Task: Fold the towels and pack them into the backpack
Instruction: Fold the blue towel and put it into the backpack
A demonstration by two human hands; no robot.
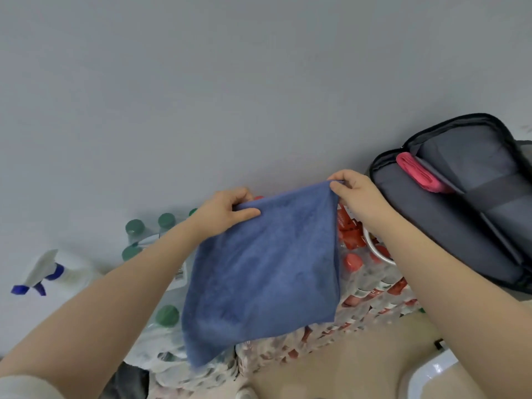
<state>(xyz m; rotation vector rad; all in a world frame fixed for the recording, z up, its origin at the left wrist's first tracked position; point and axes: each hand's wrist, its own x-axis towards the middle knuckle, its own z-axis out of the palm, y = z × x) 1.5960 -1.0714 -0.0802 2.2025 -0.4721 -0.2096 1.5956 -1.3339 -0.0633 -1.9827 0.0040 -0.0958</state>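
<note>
A blue towel (264, 269) hangs in the air in front of me, held by its two upper corners. My left hand (227, 211) pinches the left corner and my right hand (354, 191) pinches the right corner. At the right lies a grey backpack (431, 223) with black trim, its main compartment unzipped. A folded pink towel (417, 177) sits inside the backpack's opening.
Shrink-wrapped packs of green-capped bottles (164, 315) and red-capped bottles (371, 286) lie below the towel. A white spray bottle (49, 272) with a blue trigger stands at the left. A plain grey wall (230, 96) fills the background. A white object (431, 372) shows at the bottom right.
</note>
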